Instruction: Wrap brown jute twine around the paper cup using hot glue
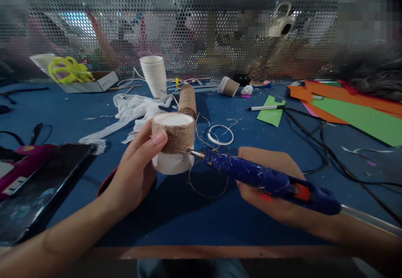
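My left hand (135, 165) grips a white paper cup (171, 163), its fingers round the side and the thumb on the jute twine (177, 140) wound about it. A bare white band of cup shows below the twine. In my right hand (266, 160) is a dark blue hot glue gun (251, 171) with a clear glue stick (370, 219) out of its back end. Its metal nozzle meets the lower edge of the twine at the cup's right side. A loose strand loops beneath the cup, and a twine spool (187, 100) lies just behind.
A stack of paper cups (153, 75), crumpled white fabric strips (135, 110) and a box (91, 83) with yellow-handled scissors stand behind. A phone (47, 190) lies left. Coloured paper (354, 110), a marker (266, 108) and black cables (333, 156) are right. Perforated metal panel (194, 31) borders the back.
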### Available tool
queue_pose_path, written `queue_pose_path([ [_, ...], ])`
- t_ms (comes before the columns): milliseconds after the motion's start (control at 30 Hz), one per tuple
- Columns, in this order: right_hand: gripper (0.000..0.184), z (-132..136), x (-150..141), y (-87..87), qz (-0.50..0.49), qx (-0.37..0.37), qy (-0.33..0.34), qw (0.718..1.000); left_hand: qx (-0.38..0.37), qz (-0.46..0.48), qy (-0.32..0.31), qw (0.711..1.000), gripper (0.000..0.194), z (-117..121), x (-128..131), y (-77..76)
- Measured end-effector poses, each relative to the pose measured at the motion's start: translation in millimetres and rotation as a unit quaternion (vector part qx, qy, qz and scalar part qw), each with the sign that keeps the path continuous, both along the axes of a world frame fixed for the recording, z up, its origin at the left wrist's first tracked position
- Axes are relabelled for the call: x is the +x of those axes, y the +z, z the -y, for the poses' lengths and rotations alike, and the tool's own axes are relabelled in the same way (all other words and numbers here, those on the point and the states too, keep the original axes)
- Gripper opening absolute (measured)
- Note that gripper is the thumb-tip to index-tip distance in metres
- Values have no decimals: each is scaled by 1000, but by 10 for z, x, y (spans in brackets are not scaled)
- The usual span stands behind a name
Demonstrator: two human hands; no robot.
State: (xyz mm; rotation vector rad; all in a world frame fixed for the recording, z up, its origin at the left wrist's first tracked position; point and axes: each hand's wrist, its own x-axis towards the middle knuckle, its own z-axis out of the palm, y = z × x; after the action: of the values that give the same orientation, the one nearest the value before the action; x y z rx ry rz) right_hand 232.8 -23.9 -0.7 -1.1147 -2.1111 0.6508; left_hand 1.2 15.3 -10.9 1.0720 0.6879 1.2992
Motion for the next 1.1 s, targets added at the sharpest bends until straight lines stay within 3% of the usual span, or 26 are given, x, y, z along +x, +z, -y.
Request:
queue_pose_path([
  [400,25,-10,-12,-46,-19,12,-24,999,-11,4,16,1000,33,0,41,38],
  [867,23,-3,10,-60,-13,-4,-2,1000,-18,4,7,1000,38,-2,23,26],
  [1100,23,-2,9,-69,-21,3,-6,1000,-28,17,15,999,29,-15,43,39],
])
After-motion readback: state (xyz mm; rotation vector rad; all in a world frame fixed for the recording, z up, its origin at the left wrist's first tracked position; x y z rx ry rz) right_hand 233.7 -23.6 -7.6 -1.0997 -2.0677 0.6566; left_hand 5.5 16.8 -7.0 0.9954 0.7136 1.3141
